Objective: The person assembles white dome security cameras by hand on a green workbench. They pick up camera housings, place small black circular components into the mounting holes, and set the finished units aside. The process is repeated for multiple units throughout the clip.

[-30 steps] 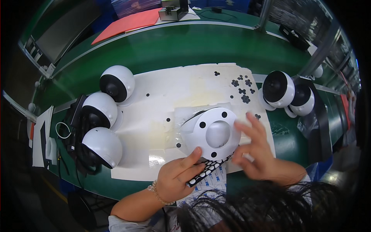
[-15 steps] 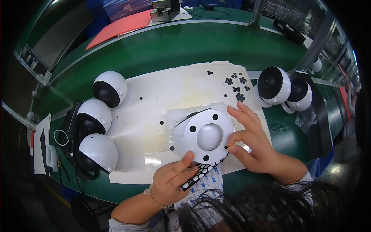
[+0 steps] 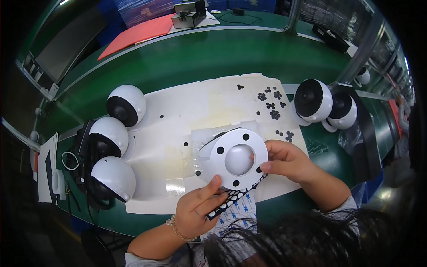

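A white camera-like device is tilted in the middle of the sheet, its round ring-shaped base (image 3: pixel 217 163) facing me. Black round pads (image 3: pixel 246 137) sit on the ring. My right hand (image 3: pixel 291 163) grips the ring's right edge, thumb pressed by the lower-right pad, other fingers behind. My left hand (image 3: pixel 194 212) is closed on a black strip of die-cut pads (image 3: pixel 238 195) with white round gaps; its thumb or index finger touches the ring's lower left. Printed backing paper (image 3: pixel 247 209) hangs below the strip.
Several white ball-shaped devices with black fronts (image 3: pixel 129 103) stand at the left, and two more (image 3: pixel 324 101) at the right. The cream sheet (image 3: pixel 164 151) carries loose black pads and small pad clusters (image 3: pixel 275 115). Clear plastic wrap (image 3: pixel 202 133) lies under the device. A metal rail (image 3: pixel 222 28) crosses behind.
My right hand has brought a small black pad onto the ring's lower right, and its raised fingers have closed around the ring's edge. My left hand is nearly unmoved.
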Motion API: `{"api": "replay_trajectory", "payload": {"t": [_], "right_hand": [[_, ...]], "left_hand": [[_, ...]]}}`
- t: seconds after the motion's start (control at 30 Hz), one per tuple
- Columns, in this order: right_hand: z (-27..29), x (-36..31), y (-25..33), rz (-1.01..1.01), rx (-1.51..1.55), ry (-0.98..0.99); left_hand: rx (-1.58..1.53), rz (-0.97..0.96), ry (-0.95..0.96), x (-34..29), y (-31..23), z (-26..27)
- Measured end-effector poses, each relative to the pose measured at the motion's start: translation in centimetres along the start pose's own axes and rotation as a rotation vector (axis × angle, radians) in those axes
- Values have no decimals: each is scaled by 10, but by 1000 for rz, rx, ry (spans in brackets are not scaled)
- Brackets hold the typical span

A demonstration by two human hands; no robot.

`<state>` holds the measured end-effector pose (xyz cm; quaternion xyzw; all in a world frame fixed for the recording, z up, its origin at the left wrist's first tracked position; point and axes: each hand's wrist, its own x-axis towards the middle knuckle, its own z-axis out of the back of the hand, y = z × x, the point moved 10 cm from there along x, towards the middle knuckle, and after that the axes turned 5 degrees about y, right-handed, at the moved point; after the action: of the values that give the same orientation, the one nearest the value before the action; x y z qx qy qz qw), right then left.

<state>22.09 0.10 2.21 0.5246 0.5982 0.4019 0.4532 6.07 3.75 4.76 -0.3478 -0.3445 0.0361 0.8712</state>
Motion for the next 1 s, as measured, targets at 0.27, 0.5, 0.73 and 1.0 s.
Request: {"api": "replay_trajectory", "payload": {"t": [0.27,0.5,0.73,1.0], "right_hand": [[-4,-8,2,162,-156,-99],[49,13,42,253,-62,-269],[125,78,94,532,-1600,-867],[153,96,59,18,-1500,-687]], "left_hand": [[49,-45,33,8,-10,-1],[-20,-49,-1,6,-10,5],[-94,9,154,7,-7,-6],[-50,24,233,6,-2,-8]]}}
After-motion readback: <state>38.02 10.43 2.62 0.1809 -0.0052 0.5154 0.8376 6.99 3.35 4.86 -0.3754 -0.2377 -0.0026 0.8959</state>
